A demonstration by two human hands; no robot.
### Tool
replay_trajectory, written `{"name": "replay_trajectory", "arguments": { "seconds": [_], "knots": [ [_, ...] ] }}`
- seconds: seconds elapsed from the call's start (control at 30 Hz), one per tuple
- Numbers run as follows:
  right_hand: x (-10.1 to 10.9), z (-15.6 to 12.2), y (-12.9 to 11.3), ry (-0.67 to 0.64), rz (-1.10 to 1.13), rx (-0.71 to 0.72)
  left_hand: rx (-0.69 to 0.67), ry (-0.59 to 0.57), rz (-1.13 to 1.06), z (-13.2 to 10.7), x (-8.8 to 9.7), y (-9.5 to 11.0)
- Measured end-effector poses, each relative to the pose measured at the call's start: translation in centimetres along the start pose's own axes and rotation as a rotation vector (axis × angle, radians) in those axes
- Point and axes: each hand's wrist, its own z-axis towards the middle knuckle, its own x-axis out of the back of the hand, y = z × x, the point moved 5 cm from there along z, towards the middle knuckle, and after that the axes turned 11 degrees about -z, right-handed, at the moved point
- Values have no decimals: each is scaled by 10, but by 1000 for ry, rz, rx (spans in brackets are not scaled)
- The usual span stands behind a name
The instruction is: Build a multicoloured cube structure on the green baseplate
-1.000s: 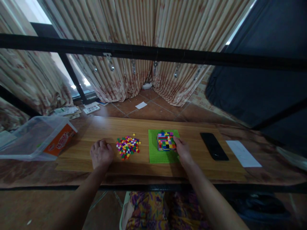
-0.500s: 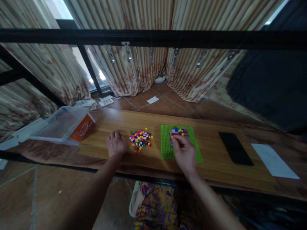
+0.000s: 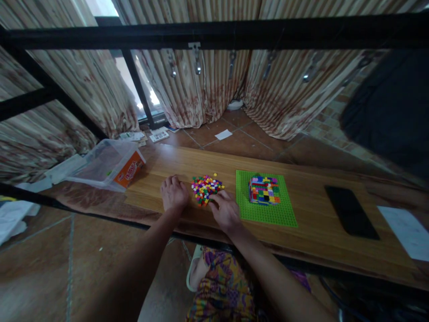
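A pile of several small coloured bricks (image 3: 207, 188) lies on the wooden board (image 3: 301, 210). My left hand (image 3: 173, 193) rests on the board just left of the pile, fingers curled loosely, nothing seen in it. My right hand (image 3: 225, 209) is at the pile's near right edge, its fingertips bent down onto the bricks; what they pinch is too small to make out. To the right, a green baseplate (image 3: 268, 214) carries a multicoloured block of stacked bricks (image 3: 264, 190).
A clear plastic box with an orange label (image 3: 110, 164) lies on its side at the left. A black phone (image 3: 351, 209) and a white paper (image 3: 404, 226) lie at the right. Black frame bars (image 3: 214, 33) cross overhead, curtains behind.
My right hand left the brick block on the green baseplate and moved left to the loose pile. My left hand stayed beside the pile. The camera view swung left.
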Motion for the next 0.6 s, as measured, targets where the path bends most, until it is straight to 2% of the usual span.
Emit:
{"name": "replay_trajectory", "arguments": {
  "seconds": [0.13,0.27,0.33,0.47,0.53,0.6],
  "knots": [
    [0,3,2,-6,-26,8,4,-12,-8,0,-1,0],
    [6,2,9,19,-71,-65,0,-13,-6,0,-1,-1],
    [8,2,6,36,-58,-26,-1,-7,-5,0,-1,-1],
    [3,2,-9,-1,-8,155,-2,-12,-7,-1,-1,-1],
    [0,2,-10,-17,-8,175,-1,-16,-9,-1,-1,0],
    [1,2,-5,-3,-19,133,1,-17,-11,-1,0,0]
  ]
}}
